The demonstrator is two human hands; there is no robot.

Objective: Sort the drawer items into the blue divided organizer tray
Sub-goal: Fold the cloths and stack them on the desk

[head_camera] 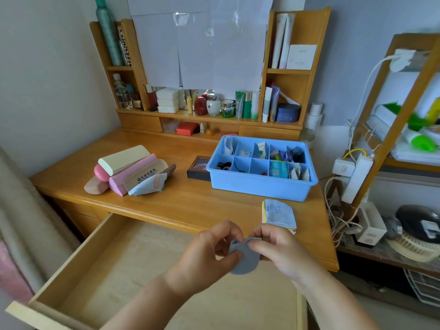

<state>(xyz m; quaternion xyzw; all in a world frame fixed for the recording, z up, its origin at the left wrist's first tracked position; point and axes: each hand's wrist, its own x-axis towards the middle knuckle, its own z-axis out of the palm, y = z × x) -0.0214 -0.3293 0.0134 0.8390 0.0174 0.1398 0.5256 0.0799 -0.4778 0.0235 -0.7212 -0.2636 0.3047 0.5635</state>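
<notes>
Both hands, left hand point(209, 248) and right hand point(281, 251), pinch a small grey-blue soft cloth point(245, 258) between them above the open wooden drawer point(119, 258), which looks emptied; beyond them, the blue plastic divided organizer tray point(259, 184) is largely filled, sorting apparently near complete

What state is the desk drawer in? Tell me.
Open: the drawer is pulled far out from under the desk, its bare floor exposed.
</notes>
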